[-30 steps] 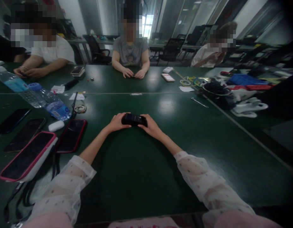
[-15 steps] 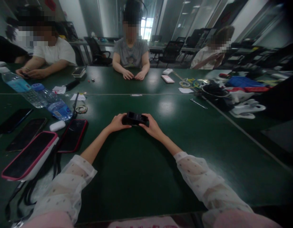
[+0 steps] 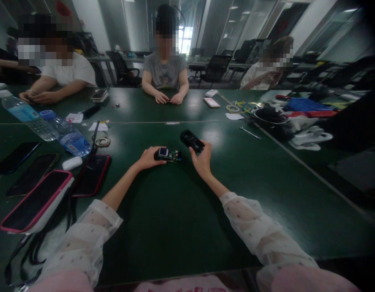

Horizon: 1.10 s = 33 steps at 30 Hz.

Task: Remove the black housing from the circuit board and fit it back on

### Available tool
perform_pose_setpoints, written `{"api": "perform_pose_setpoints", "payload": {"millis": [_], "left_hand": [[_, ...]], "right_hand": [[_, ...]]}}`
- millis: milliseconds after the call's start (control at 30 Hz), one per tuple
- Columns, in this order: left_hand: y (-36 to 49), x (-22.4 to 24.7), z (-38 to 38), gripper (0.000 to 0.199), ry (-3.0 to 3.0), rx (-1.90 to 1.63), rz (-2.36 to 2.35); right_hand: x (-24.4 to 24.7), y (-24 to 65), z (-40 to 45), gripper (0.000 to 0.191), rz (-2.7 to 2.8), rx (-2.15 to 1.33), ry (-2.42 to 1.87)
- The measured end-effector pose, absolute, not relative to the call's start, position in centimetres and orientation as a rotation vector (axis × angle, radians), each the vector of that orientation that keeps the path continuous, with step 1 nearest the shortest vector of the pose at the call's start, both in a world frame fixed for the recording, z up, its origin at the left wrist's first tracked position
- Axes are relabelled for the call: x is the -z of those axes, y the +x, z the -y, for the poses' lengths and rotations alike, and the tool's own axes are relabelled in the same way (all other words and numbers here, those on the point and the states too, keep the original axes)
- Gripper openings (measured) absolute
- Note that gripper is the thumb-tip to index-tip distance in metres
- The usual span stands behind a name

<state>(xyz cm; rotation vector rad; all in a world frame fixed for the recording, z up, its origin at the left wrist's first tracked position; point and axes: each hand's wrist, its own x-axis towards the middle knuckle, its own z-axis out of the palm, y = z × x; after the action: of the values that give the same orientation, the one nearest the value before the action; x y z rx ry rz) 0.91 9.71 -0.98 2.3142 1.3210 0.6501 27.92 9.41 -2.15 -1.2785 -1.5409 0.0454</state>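
Note:
Near the middle of the green table, my left hand (image 3: 150, 157) grips the left end of a circuit board (image 3: 173, 155) with a small screen on it. Green board and small components show at its right side. My right hand (image 3: 202, 159) pinches a black plastic cover (image 3: 190, 140) by its right end, tilted and raised a little to the upper right of the board. The cover and the board are apart, with a narrow gap of table between them. My left fingers hide the board's left end.
Two water bottles (image 3: 65, 136), several phones (image 3: 93, 174) and a white earbud case (image 3: 72, 163) are on the left. A wrench (image 3: 250, 132) lies at right, near cables and tools (image 3: 272, 117). Across the green table (image 3: 175, 227) sit other people (image 3: 165, 73).
The black cover has come off the device. My right hand has moved it up and to the right, and the circuit board in my left hand is now exposed.

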Motion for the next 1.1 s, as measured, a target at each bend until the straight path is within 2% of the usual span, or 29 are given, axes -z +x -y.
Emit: {"api": "perform_pose_setpoints", "payload": {"millis": [267, 400, 633, 800, 1100], "left_hand": [[0.9, 1.0, -9.8, 0.066, 2.320, -0.629, -1.318], [0.9, 0.9, -9.8, 0.066, 2.310, -0.626, -1.315], [0.8, 0.7, -9.5, 0.066, 2.310, -0.633, -1.307], [0.9, 0.8, -9.6, 0.066, 2.315, -0.637, -1.320], [0.9, 0.8, -9.6, 0.065, 2.322, -0.636, -1.318]], "right_hand": [[3.6, 28.7, -10.6, 0.051, 1.369, -0.092, -1.658], [3.4, 28.6, -10.3, 0.058, 1.345, -0.074, -1.609], [3.2, 28.5, -10.2, 0.057, 1.265, -0.192, -1.507], [3.4, 28.5, -10.1, 0.063, 1.296, -0.128, -1.499], [3.8, 28.7, -10.4, 0.060, 1.362, -0.118, -1.544]]}}
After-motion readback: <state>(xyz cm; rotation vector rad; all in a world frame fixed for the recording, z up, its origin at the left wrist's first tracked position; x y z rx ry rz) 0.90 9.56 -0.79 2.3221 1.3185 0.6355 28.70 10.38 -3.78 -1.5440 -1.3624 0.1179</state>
